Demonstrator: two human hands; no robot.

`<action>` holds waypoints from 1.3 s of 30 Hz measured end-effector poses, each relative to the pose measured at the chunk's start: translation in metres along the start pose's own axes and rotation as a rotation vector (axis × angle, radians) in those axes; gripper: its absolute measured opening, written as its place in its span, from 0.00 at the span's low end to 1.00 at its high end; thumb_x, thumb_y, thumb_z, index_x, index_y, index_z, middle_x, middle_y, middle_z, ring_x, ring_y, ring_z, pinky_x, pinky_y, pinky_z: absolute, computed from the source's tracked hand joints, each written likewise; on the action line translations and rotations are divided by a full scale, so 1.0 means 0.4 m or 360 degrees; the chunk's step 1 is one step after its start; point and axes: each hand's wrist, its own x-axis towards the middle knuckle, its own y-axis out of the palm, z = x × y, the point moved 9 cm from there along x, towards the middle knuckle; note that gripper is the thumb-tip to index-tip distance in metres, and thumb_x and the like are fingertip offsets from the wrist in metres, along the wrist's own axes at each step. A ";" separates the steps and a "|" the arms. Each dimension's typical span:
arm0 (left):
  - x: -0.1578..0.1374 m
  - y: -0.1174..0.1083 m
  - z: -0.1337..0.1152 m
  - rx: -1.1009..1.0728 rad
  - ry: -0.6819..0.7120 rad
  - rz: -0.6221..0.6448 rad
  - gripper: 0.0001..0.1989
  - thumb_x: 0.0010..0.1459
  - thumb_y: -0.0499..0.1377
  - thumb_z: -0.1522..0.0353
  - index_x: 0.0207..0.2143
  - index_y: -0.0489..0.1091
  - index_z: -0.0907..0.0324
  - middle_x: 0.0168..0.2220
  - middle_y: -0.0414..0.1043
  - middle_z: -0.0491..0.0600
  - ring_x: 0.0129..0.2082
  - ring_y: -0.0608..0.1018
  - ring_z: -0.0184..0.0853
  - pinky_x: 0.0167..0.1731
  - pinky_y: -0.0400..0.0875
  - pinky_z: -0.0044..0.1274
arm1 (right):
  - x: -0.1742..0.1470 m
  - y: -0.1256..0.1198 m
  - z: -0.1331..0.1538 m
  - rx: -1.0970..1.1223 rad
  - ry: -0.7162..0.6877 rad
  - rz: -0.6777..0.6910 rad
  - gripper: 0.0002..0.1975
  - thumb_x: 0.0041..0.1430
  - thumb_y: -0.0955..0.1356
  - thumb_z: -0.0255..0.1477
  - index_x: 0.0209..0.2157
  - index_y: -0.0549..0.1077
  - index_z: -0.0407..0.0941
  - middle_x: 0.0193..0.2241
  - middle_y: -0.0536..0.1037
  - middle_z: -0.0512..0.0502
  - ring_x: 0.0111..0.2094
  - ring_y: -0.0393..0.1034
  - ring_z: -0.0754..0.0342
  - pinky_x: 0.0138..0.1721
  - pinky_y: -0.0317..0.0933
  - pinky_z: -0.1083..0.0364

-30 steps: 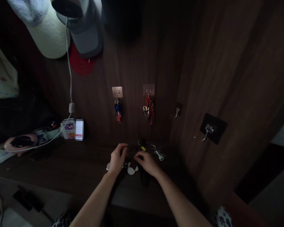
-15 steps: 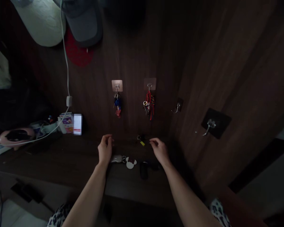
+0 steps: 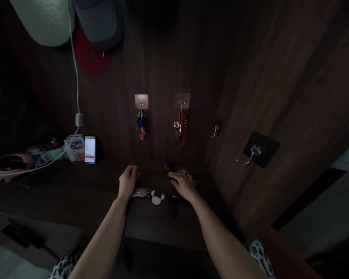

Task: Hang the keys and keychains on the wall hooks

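My right hand (image 3: 182, 185) reaches over the shelf, fingers stretched out and apart. Its fingertips are at a small yellow tag (image 3: 170, 173), mostly covered by them, beside a key ring (image 3: 167, 167). Past the knuckles lies a bunch of metal keys (image 3: 194, 177), partly hidden by the hand. My left hand (image 3: 128, 181) rests on the shelf with its fingers curled in; nothing shows in them. Close to its wrist lies a silver key fob (image 3: 139, 192) joined to a white mouse-head charm (image 3: 157, 197). A black key fob (image 3: 172, 206) lies below my right hand.
Two key bunches, one with blue and red pieces (image 3: 142, 126) and one with red cords (image 3: 180, 128), hang on wall hooks. A bare small hook (image 3: 214, 131) and a bigger hook (image 3: 253, 152) project at right. A white cable (image 3: 77, 77) hangs at left.
My right hand has moved left, onto the yellow tag. Metal keys now show beside it on the shelf. My left hand stays in place with curled fingers; the view has shifted slightly.
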 end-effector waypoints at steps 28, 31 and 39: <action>-0.120 0.141 -0.159 0.0259 0.0949 0.0566 0.14 0.60 0.49 0.66 0.46 0.67 0.53 0.41 0.70 0.48 0.40 0.74 0.32 0.41 0.69 0.23 | -0.013 -0.054 0.082 0.1093 -0.0228 -0.0024 0.04 0.54 0.64 0.28 0.34 0.69 0.46 0.33 0.72 0.51 0.38 0.67 0.56 0.43 0.58 0.55; -0.115 0.144 -0.146 0.0204 0.0898 0.0612 0.11 0.59 0.50 0.65 0.41 0.69 0.54 0.38 0.71 0.47 0.38 0.74 0.31 0.40 0.68 0.23 | -0.016 -0.044 0.097 0.1170 -0.0249 0.0047 0.05 0.54 0.64 0.29 0.35 0.68 0.47 0.33 0.72 0.51 0.38 0.67 0.56 0.43 0.59 0.55; -0.110 0.142 -0.139 0.0091 0.0830 0.0671 0.12 0.58 0.52 0.65 0.44 0.68 0.54 0.39 0.71 0.47 0.40 0.73 0.32 0.41 0.67 0.24 | -0.019 -0.038 0.119 0.1276 -0.0262 0.0099 0.05 0.55 0.64 0.29 0.35 0.69 0.46 0.33 0.72 0.51 0.38 0.67 0.56 0.43 0.59 0.55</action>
